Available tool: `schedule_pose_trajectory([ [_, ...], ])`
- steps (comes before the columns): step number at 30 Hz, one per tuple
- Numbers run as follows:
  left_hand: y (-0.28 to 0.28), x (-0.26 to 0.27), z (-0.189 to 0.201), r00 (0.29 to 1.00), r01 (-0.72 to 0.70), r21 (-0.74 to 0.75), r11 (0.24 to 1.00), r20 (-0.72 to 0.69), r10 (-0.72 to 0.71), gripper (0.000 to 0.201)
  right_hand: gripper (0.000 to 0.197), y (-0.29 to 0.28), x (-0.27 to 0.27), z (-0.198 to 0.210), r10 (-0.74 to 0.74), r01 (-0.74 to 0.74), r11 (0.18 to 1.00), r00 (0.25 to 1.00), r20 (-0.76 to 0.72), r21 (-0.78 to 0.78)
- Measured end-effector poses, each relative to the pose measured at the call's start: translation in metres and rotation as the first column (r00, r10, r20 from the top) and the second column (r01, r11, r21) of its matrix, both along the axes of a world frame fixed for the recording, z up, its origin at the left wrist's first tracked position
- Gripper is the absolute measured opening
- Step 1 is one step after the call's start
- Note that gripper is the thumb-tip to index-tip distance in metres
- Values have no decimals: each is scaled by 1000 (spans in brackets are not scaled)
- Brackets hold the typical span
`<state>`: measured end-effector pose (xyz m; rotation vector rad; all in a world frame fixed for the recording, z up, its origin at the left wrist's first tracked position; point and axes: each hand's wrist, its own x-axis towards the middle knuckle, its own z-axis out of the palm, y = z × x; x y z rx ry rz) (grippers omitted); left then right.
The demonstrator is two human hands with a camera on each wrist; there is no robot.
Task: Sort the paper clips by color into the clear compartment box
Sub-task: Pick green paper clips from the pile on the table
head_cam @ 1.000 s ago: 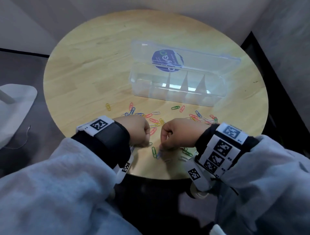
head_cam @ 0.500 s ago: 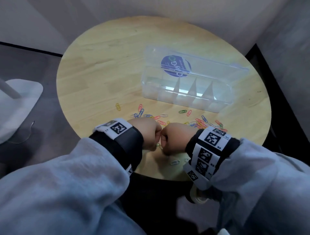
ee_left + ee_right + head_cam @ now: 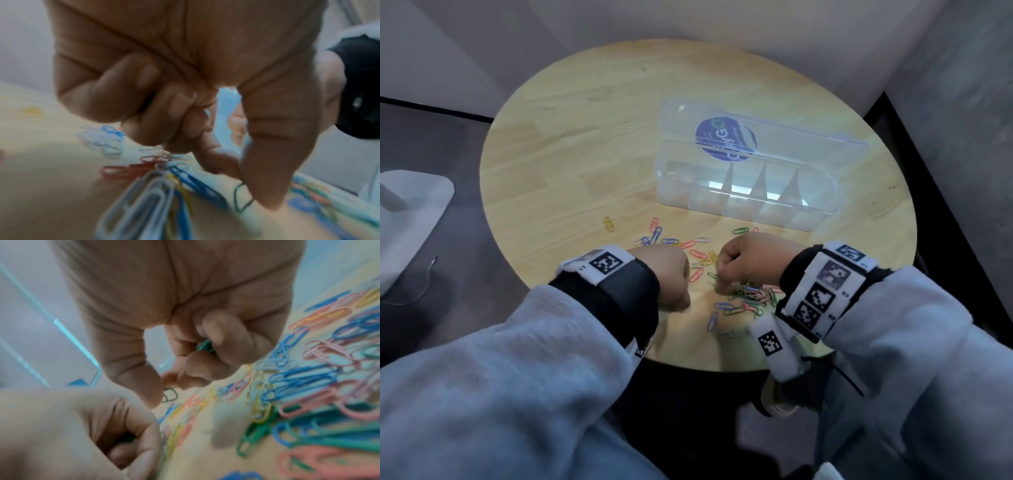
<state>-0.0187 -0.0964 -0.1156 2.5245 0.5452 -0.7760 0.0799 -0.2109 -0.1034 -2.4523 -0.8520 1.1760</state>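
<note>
Colored paper clips [image 3: 698, 255] lie scattered on the round wooden table [image 3: 585, 137], with a denser pile [image 3: 753, 296] under my right wrist. The clear compartment box [image 3: 746, 202] stands behind them, lid open, its compartments showing nothing inside. My right hand [image 3: 722, 284] is curled over the pile; it holds green clips [image 3: 203, 344] against the palm, and its thumb and forefinger [image 3: 170, 382] close over a dark green clip [image 3: 169, 395]. My left hand [image 3: 678, 294] is a fist beside it, thumb [image 3: 265, 186] down by a green clip [image 3: 242, 201]. A green glint [image 3: 129, 438] shows inside that fist.
The box lid [image 3: 756, 137] with a blue round sticker leans back behind the compartments. A lone yellow clip [image 3: 608, 223] lies apart at the left. A white base [image 3: 410, 205] sits on the floor left of the table, and a wall closes the right side.
Half a second ago my fists touched knuckle to knuckle at the table's near edge. They have parted, and the right hand has shifted right and forward over the clip pile.
</note>
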Motion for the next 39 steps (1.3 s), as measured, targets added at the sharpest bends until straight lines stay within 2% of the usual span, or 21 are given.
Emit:
schedule_pose_trajectory([
  [2, 12, 1, 4, 997, -68, -114, 991, 31, 72, 8, 19, -2, 5, 5, -80, 87, 994, 992, -94, 70],
  [4, 28, 5, 10, 977, -173, -306, 936, 68, 202, 14, 24, -3, 8, 10, -151, 189, 972, 959, -241, 143],
  [5, 34, 6, 15, 951, -232, -404, 885, 97, 294, 15, 27, -3, 9, 13, -178, 243, 954, 930, -321, 176],
  [7, 45, 9, 23, 863, -336, -590, 734, 120, 491, 20, 29, -1, 14, 17, -218, 350, 909, 862, -458, 226],
  [10, 60, 14, 31, 717, -388, -762, 518, 103, 689, 30, 25, 8, 23, 28, -244, 451, 849, 795, -556, 273],
  [13, 76, 22, 35, 569, -394, -836, 382, 105, 816, 31, 27, 26, 34, 40, -260, 503, 810, 769, -584, 302],
  [16, 84, 35, 34, 446, -411, -863, 295, 91, 890, 29, 29, 47, 44, 46, -298, 580, 744, 733, -612, 332],
  [18, 84, 46, 35, 405, -402, -878, 260, 84, 910, 25, 28, 61, 50, 47, -331, 654, 678, 680, -655, 337],
  [20, 82, 56, 37, 395, -365, -905, 218, 61, 916, 21, 25, 73, 56, 47, -354, 726, 604, 614, -706, 329],
  [23, 83, 66, 36, 360, -302, -947, 110, -6, 933, 17, 25, 88, 65, 47, -357, 775, 551, 553, -753, 308],
  [27, 85, 72, 30, 355, -242, -969, 41, -49, 933, 20, 25, 100, 68, 45, -376, 788, 542, 537, -755, 291],
  [29, 82, 74, 28, 387, -213, -977, 24, -62, 920, 24, 25, 101, 66, 42, -389, 784, 549, 547, -741, 290],
  [33, 74, 72, 30, 476, -194, -980, 44, -55, 878, 35, 28, 92, 62, 38, -374, 776, 552, 558, -741, 305],
  [36, 75, 68, 32, 487, -194, -976, 100, -7, 873, 27, 29, 81, 60, 40, -345, 702, 626, 640, -686, 340],
  [39, 83, 61, 33, 438, -244, -941, 234, 109, 892, 23, 28, 64, 57, 40, -307, 578, 724, 759, -574, 377],
])
